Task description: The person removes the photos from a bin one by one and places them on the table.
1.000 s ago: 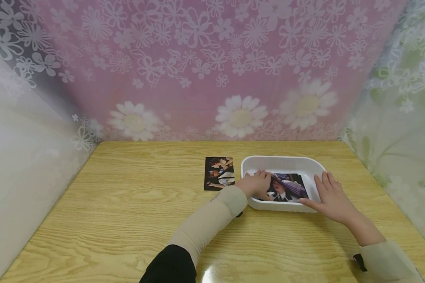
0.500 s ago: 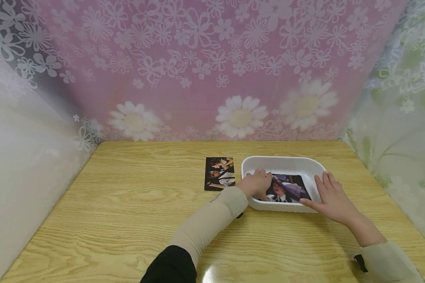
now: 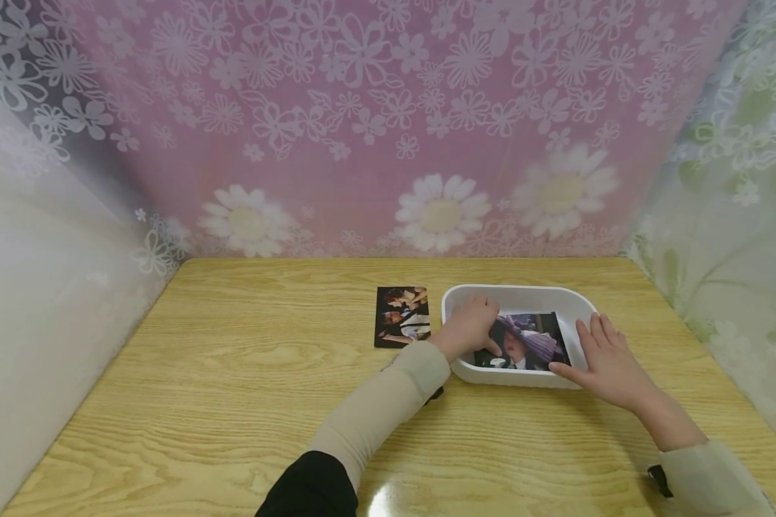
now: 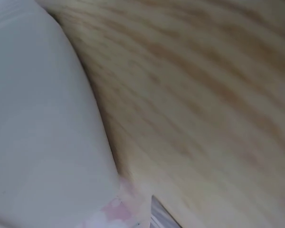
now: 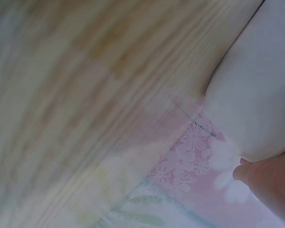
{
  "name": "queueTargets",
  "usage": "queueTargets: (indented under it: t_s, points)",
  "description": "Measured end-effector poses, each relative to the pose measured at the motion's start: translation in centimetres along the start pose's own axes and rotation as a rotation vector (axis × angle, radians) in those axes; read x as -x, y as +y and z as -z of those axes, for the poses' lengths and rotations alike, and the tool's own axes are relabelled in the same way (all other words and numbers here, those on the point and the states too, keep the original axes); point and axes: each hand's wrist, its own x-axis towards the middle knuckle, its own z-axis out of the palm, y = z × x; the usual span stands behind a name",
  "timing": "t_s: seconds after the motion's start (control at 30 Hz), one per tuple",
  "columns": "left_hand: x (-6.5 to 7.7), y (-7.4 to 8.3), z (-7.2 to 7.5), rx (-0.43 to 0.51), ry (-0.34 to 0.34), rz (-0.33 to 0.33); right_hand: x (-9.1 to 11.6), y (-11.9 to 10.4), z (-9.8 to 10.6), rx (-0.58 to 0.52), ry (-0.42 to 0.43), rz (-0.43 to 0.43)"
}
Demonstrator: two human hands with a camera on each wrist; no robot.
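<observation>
Pinching in left hand [image 3: 470, 327] a flat purple-and-black paper photo [image 3: 532, 341], likely light, bendy, best held by edges, with right hand [image 3: 611, 365] spread on long white plastic tray [image 3: 514, 377].

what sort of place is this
Probably an indoor table set up as a screened-off work spot, though the wider room is out of view: a wood-grain tabletop, a pink floral backdrop behind it, and paler floral panels at both sides.
</observation>
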Motion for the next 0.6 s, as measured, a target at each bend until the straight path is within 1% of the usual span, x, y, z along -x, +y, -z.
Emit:
queueTargets:
  t_s: [0.17, 0.3, 0.43, 0.6]
  points:
    - [-0.24, -0.32, 0.19, 0.131, 0.054, 0.010, 0.01, -0.08, 0.05, 0.000, -0.002, 0.001]
    - [-0.29, -0.48, 0.27, 0.210, 0.063, 0.021, 0.00, -0.10, 0.08, -0.001, -0.005, -0.001]
    - [-0.31, -0.53, 0.36, 0.248, 0.066, 0.024, 0.03, -0.08, 0.08, -0.003, -0.004, 0.001]
    - [-0.36, -0.61, 0.43, 0.262, 0.082, 0.019, -0.03, 0.03, 0.00, 0.002, 0.001, 0.001]
